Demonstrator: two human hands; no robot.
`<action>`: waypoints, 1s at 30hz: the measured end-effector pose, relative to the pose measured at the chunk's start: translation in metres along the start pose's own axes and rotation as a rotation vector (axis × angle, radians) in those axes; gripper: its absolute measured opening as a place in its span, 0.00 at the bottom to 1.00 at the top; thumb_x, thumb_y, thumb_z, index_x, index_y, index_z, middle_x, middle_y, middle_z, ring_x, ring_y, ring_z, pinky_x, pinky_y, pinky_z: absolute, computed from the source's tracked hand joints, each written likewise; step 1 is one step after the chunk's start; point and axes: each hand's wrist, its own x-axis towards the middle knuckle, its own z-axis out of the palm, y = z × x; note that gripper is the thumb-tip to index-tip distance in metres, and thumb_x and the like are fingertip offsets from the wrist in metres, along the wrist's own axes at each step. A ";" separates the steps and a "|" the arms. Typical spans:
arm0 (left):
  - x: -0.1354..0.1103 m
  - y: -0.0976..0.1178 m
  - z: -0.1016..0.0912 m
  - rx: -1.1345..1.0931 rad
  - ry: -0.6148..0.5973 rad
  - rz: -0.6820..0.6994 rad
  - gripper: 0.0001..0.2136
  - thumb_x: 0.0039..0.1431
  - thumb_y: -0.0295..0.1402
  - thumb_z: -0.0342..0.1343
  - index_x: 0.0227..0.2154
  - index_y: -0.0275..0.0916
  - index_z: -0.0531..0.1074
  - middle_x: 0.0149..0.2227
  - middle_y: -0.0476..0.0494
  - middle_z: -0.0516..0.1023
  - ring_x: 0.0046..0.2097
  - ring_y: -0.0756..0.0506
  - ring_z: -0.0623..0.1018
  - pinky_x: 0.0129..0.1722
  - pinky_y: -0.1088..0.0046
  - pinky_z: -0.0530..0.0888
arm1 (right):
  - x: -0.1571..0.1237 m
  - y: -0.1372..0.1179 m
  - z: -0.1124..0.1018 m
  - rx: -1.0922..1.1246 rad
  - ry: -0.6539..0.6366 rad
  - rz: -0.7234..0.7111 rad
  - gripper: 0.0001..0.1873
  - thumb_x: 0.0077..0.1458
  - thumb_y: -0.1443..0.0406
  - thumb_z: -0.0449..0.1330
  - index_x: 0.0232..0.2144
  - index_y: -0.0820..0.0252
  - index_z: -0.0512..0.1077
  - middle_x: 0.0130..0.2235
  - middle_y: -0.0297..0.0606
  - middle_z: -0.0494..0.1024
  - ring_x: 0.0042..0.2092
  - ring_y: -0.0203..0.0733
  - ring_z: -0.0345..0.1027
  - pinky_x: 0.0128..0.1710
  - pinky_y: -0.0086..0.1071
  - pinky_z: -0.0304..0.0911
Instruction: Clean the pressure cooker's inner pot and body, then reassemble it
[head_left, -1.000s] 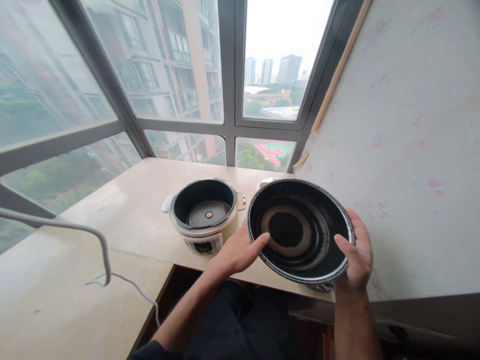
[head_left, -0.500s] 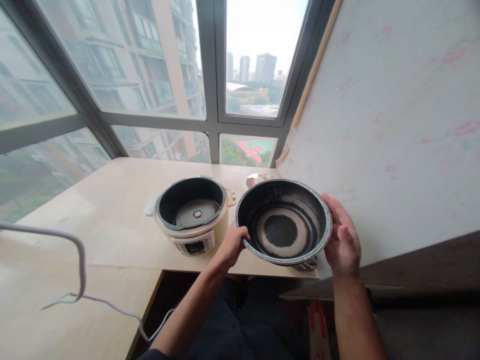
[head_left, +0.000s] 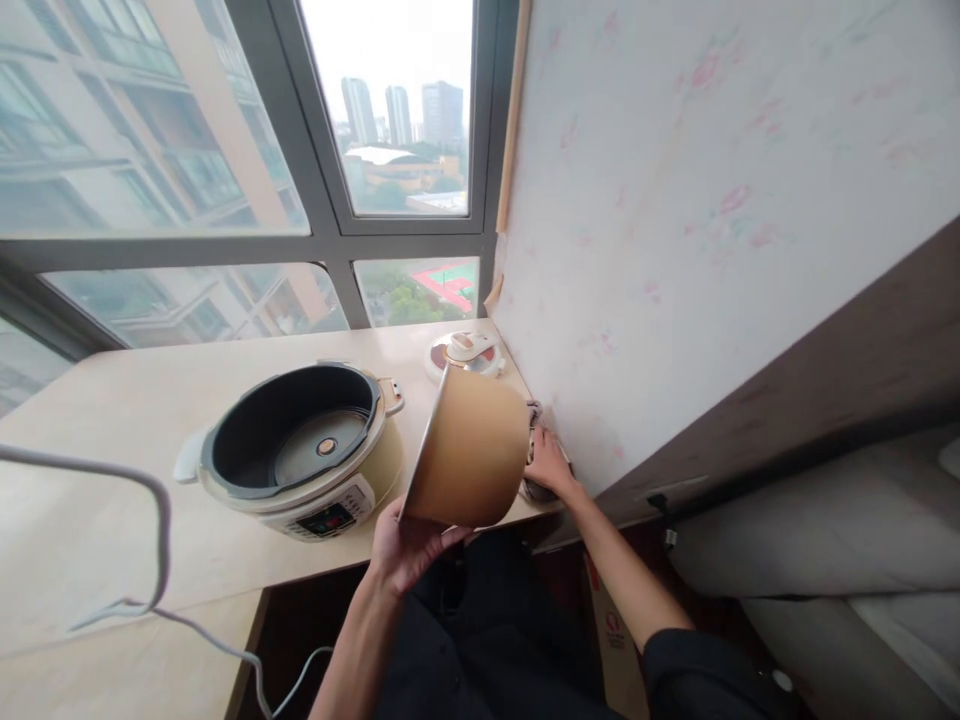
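My left hand point(head_left: 409, 548) grips the rim and underside of the rice cooker's inner pot point(head_left: 472, 450). The pot is tilted on its side, its gold-coloured outer wall facing me and its inside turned away to the left. To the right of the pot, by the wall, my right hand point(head_left: 551, 463) is closed on a dark patterned cloth point(head_left: 534, 412), partly hidden behind the pot. The rice cooker body point(head_left: 352, 500) stands lidless on the left, its dark interior and round centre button showing. Behind the pot lies the white cooker lid point(head_left: 466, 350).
The pale wooden tabletop point(head_left: 142, 420) runs along the windows and ends at a front edge before me. A white cable point(head_left: 161, 520) loops at the left. A flowered wall point(head_left: 637, 250) bounds the right side. A cardboard box point(head_left: 616, 640) stands below.
My right hand has left the pot's rim and moved onto the cloth. My left hand has tipped the pot so its outer wall faces me. The view has swung right.
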 end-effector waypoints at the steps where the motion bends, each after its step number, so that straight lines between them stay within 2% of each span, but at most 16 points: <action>1: 0.001 -0.001 -0.002 -0.006 -0.014 0.001 0.20 0.57 0.32 0.55 0.53 0.38 0.72 0.46 0.33 0.81 0.47 0.32 0.82 0.43 0.48 0.82 | -0.001 -0.001 0.006 -0.044 -0.029 0.027 0.56 0.44 0.56 0.71 0.69 0.72 0.54 0.66 0.65 0.63 0.67 0.64 0.57 0.66 0.49 0.53; 3: 0.003 -0.003 -0.005 -0.025 -0.040 -0.004 0.23 0.60 0.37 0.55 0.59 0.43 0.68 0.52 0.32 0.80 0.51 0.30 0.81 0.45 0.46 0.81 | -0.001 -0.002 0.011 -0.034 -0.030 0.069 0.50 0.46 0.61 0.69 0.67 0.71 0.57 0.64 0.64 0.67 0.64 0.62 0.62 0.63 0.46 0.55; 6: 0.007 -0.007 -0.009 -0.045 -0.073 -0.017 0.28 0.62 0.44 0.55 0.65 0.49 0.62 0.60 0.32 0.75 0.56 0.28 0.78 0.47 0.42 0.80 | 0.001 0.001 0.007 0.244 0.030 0.118 0.38 0.43 0.65 0.66 0.59 0.64 0.68 0.54 0.52 0.78 0.55 0.57 0.71 0.57 0.43 0.62; 9: 0.012 -0.012 -0.020 -0.059 -0.093 -0.019 0.32 0.62 0.47 0.56 0.68 0.51 0.58 0.63 0.32 0.72 0.59 0.27 0.75 0.50 0.41 0.78 | -0.007 0.003 -0.009 0.502 0.061 0.146 0.29 0.43 0.60 0.64 0.49 0.62 0.73 0.44 0.42 0.82 0.46 0.52 0.75 0.51 0.40 0.68; 11: 0.018 -0.014 -0.030 -0.079 -0.138 -0.035 0.32 0.64 0.47 0.55 0.69 0.51 0.57 0.63 0.32 0.72 0.60 0.27 0.75 0.52 0.40 0.77 | -0.024 -0.004 -0.026 0.618 0.116 0.141 0.27 0.45 0.57 0.63 0.47 0.63 0.73 0.44 0.42 0.82 0.45 0.50 0.76 0.48 0.39 0.70; 13: 0.025 -0.015 -0.040 -0.104 -0.261 -0.055 0.29 0.67 0.45 0.52 0.69 0.50 0.58 0.61 0.32 0.74 0.60 0.28 0.75 0.53 0.38 0.75 | -0.051 -0.021 -0.045 0.928 0.241 0.170 0.27 0.43 0.56 0.67 0.46 0.62 0.74 0.43 0.42 0.83 0.44 0.51 0.76 0.46 0.39 0.71; 15: 0.032 -0.016 -0.046 -0.122 -0.437 -0.069 0.26 0.69 0.41 0.49 0.68 0.48 0.60 0.61 0.33 0.75 0.60 0.29 0.75 0.56 0.37 0.73 | -0.083 -0.046 -0.059 1.076 0.322 0.172 0.27 0.46 0.56 0.69 0.48 0.59 0.74 0.44 0.41 0.83 0.45 0.51 0.77 0.45 0.41 0.72; 17: 0.038 -0.018 -0.047 -0.125 -0.583 -0.077 0.24 0.71 0.38 0.45 0.68 0.45 0.62 0.62 0.32 0.75 0.61 0.30 0.74 0.59 0.39 0.71 | -0.115 -0.075 -0.065 1.113 0.394 0.102 0.28 0.45 0.56 0.71 0.49 0.58 0.75 0.45 0.42 0.83 0.45 0.53 0.78 0.46 0.43 0.73; 20: 0.042 -0.024 -0.040 -0.144 -0.666 -0.088 0.24 0.73 0.37 0.41 0.69 0.42 0.60 0.62 0.31 0.74 0.62 0.31 0.74 0.61 0.41 0.68 | -0.141 -0.113 -0.059 1.059 0.560 -0.005 0.35 0.42 0.59 0.73 0.54 0.57 0.71 0.51 0.45 0.81 0.50 0.54 0.76 0.52 0.46 0.71; 22: 0.043 -0.028 -0.036 -0.165 -0.688 -0.121 0.26 0.73 0.39 0.39 0.70 0.42 0.58 0.61 0.29 0.75 0.61 0.31 0.75 0.62 0.40 0.67 | -0.137 -0.129 -0.057 1.067 0.618 -0.023 0.37 0.42 0.59 0.72 0.56 0.58 0.69 0.52 0.47 0.79 0.53 0.54 0.75 0.54 0.46 0.70; 24: 0.040 -0.030 -0.034 -0.183 -0.700 -0.159 0.26 0.73 0.41 0.38 0.71 0.44 0.55 0.63 0.29 0.73 0.62 0.30 0.74 0.62 0.37 0.65 | -0.115 -0.133 -0.062 1.137 0.560 -0.009 0.31 0.47 0.58 0.69 0.54 0.58 0.70 0.49 0.44 0.80 0.50 0.51 0.76 0.51 0.43 0.71; 26: 0.037 -0.029 -0.034 -0.197 -0.696 -0.164 0.27 0.73 0.42 0.38 0.72 0.48 0.52 0.64 0.30 0.71 0.63 0.29 0.73 0.62 0.34 0.62 | -0.081 -0.129 -0.073 1.197 0.432 -0.020 0.26 0.49 0.59 0.67 0.51 0.57 0.72 0.47 0.41 0.81 0.47 0.48 0.76 0.49 0.40 0.70; 30: 0.031 -0.026 -0.031 -0.229 -0.634 -0.127 0.28 0.72 0.42 0.41 0.73 0.51 0.49 0.66 0.30 0.68 0.63 0.26 0.72 0.61 0.31 0.62 | -0.013 -0.110 -0.084 1.244 0.397 -0.045 0.23 0.47 0.60 0.66 0.48 0.56 0.73 0.45 0.37 0.81 0.46 0.46 0.73 0.51 0.39 0.67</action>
